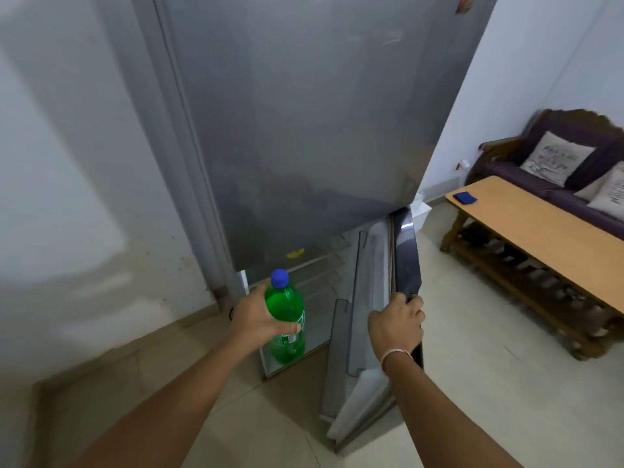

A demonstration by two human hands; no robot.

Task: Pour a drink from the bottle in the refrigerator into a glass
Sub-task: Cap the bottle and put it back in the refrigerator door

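The bottle [286,319], green with a blue cap, was upright in my left hand [256,320], just in front of the open lower compartment of the refrigerator [304,130], my fingers [291,328] wrapped around its upper body. Further right, my right hand [396,320] was closed on the top edge of the lower door [407,255], which stood open with its empty racks facing me. Well off to the right sat the wooden tabletop [526,228] carrying a small blue object [465,197]; I saw no glass anywhere. I judged the risks as these: a cold, possibly damp bottle slipping from a one-handed grip, the door swinging into the bottle if I shut it too soon, and fizz spilling over if I jostled it before uncapping.
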